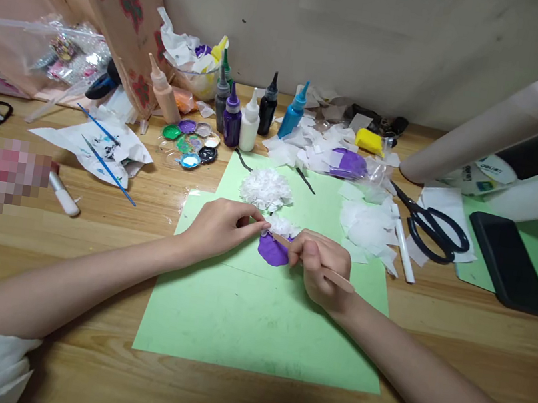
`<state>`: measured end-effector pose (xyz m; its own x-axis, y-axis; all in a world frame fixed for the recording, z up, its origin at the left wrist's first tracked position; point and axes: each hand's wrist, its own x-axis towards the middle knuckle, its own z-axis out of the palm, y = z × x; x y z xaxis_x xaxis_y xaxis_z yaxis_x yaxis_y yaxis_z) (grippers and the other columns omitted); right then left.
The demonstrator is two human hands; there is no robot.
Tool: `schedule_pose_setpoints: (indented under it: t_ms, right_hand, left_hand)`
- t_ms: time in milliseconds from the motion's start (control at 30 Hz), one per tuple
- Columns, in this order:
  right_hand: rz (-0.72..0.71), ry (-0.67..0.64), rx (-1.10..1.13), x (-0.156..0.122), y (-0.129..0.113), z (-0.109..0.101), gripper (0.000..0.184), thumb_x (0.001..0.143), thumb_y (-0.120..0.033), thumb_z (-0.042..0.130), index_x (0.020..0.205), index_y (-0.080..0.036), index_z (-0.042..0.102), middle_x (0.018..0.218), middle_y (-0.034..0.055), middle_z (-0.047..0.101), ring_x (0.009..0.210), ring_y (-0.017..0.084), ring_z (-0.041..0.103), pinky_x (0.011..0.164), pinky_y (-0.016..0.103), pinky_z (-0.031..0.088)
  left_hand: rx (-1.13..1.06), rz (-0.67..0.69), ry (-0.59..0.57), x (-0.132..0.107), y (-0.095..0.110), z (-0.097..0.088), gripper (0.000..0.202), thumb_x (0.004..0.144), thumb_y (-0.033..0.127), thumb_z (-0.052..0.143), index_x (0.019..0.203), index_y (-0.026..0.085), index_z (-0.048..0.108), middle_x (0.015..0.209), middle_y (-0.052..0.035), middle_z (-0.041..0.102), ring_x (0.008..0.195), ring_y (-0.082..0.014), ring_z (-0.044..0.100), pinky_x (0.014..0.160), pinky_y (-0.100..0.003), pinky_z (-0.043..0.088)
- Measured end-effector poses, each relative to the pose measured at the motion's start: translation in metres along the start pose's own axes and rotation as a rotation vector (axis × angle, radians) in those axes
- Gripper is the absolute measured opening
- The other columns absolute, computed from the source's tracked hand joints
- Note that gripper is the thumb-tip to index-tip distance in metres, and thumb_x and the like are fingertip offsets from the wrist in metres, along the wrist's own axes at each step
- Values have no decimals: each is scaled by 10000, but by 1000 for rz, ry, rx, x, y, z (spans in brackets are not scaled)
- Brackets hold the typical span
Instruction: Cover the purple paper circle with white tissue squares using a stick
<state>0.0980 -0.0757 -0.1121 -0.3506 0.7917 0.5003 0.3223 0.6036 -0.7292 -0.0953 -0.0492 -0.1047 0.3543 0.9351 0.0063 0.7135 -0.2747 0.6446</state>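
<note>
A purple clay shape (272, 250) lies on green paper (256, 321), its upper part under crumpled white tissue paper (281, 225). My right hand (324, 267) is closed around a flat, pale craft stick (338, 280), whose tip lies over the purple clay. From the left, my left hand (224, 227) reaches in with thumb and forefinger pinched together at the edge of the white tissue. What is between those fingertips is too small to make out. Just above sits a round puff of ruffled white tissue paper (267, 189), with dark painted strokes beside it.
Paint bottles (249, 121) stand behind the paper, near a paint palette (191, 143). Left are two blue brushes (109, 171) on stained tissue. On the right lie loose tissue pieces (367, 223), a white stick (404, 245), black-handled scissors (438, 235) and a black phone (510, 261).
</note>
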Motion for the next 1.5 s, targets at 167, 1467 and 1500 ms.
schedule_pose_setpoints:
  t_ms: [167, 1467, 1500]
  right_hand:
    - [111, 16, 63, -1, 1, 3, 385, 952, -204, 285, 589, -197, 411, 545, -6, 457, 502, 110, 445, 519, 261, 365]
    - [315, 112, -558, -20, 27, -92, 55, 770, -136, 541, 810, -172, 554, 753, 43, 642, 669, 183, 604, 603, 272, 432]
    - [339, 111, -537, -20, 27, -93, 48, 771, -146, 545, 808, -172, 562, 756, 43, 651, 664, 182, 612, 600, 271, 435]
  left_hand:
    - [-9, 6, -7, 0, 0, 0, 282, 840, 419, 535, 829, 205, 718, 648, -4, 654, 552, -93, 491, 530, -213, 290]
    - [-197, -105, 150, -4, 2, -10, 399, 901, 431, 346, 781, 179, 630, 469, 50, 382, 466, -121, 396, 513, -235, 297]
    - [-189, -97, 152, -5, 2, -9, 400, 902, 424, 343, 793, 177, 637, 468, 49, 386, 468, -122, 397, 516, -236, 298]
